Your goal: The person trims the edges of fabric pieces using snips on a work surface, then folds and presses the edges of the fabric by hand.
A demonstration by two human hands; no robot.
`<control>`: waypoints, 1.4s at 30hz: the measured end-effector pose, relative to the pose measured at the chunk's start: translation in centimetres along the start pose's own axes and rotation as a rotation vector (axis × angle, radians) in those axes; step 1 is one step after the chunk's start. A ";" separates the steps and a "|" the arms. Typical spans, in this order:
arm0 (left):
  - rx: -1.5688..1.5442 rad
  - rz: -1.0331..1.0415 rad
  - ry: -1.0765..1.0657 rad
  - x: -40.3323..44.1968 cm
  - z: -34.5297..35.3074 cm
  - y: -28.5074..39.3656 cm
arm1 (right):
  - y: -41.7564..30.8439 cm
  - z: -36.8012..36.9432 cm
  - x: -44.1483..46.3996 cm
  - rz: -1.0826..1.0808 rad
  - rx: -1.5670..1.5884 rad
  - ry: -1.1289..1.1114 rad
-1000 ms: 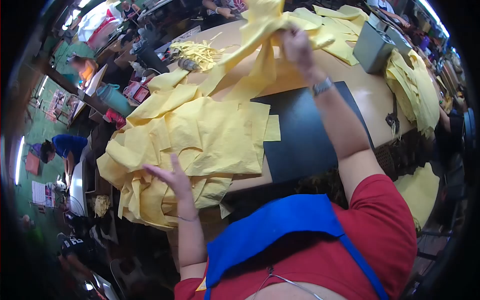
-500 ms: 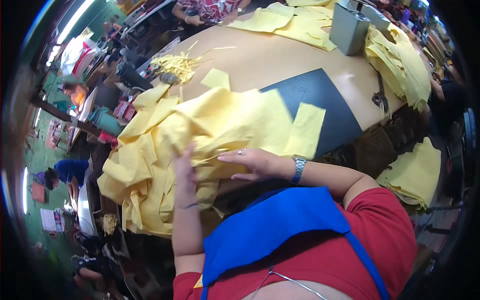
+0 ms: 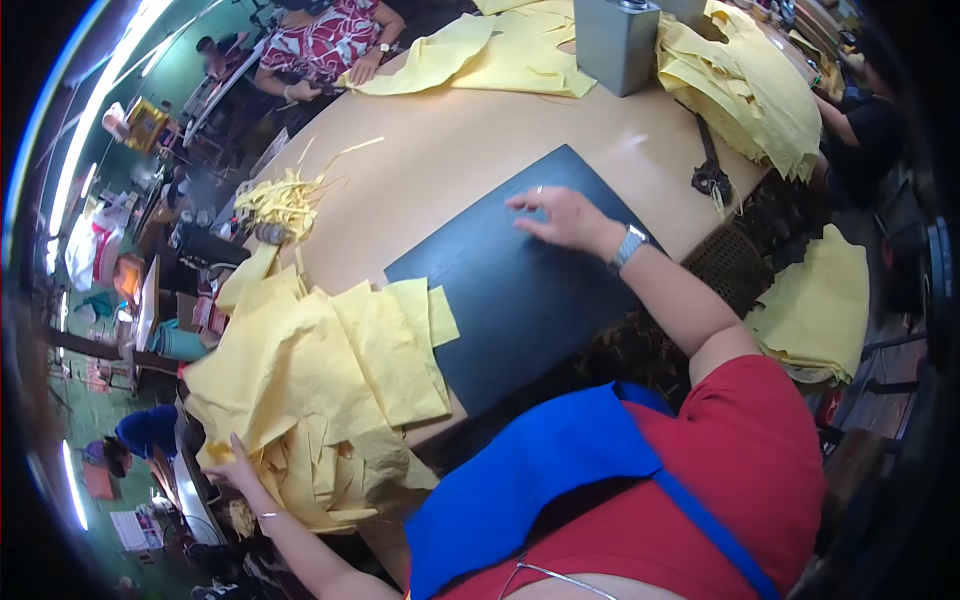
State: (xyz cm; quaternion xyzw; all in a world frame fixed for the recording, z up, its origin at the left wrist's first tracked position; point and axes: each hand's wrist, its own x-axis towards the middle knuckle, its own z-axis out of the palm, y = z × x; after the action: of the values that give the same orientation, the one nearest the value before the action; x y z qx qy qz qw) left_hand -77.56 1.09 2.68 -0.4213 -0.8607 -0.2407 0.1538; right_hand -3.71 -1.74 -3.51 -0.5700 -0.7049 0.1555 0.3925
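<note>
A heap of yellow leather-like sheets (image 3: 300, 370) lies across the left part of the table, with smaller loose pieces at its near side. At the heap's outer left edge is my left hand (image 3: 236, 468), with sheet material between thumb and fingers. My right hand (image 3: 568, 217) holds nothing; its fingers are apart over the dark cutting board (image 3: 520, 290). A small yellow piece (image 3: 442, 317) overlaps the board's left edge, beside the heap.
Yellow scrap strips (image 3: 282, 203) lie beyond the heap. A metal can (image 3: 616, 50) stands at the back near draped yellow hides (image 3: 745, 85). More yellow hide (image 3: 815, 310) hangs at right. Across the table, a person in a patterned top (image 3: 325, 50) handles yellow material.
The yellow sheets have shifted left off most of the dark board. My left hand went left with them, while my right hand moved away over the board.
</note>
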 end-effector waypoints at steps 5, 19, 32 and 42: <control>0.025 0.303 0.208 -11.6 -0.1 7.0 | 13.0 -4.4 6.1 0.358 -0.091 0.123; -0.619 0.664 -0.515 -35.0 -1.9 26.5 | 18.4 -4.7 12.8 0.136 -0.019 0.373; -0.563 0.674 -0.752 -39.7 -1.3 35.3 | -3.4 -0.3 -7.9 -0.139 0.582 -0.804; -0.238 0.963 -0.767 -44.2 -1.7 36.5 | 3.9 -3.6 -3.6 -0.035 0.116 -0.074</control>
State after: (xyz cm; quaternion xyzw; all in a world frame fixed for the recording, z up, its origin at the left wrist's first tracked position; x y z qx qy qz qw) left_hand -21.84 -9.26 -6.15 -0.8326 -0.5355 -0.0700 -0.1228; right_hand 1.75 -4.68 -5.18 -0.5277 -0.7188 0.2101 0.4010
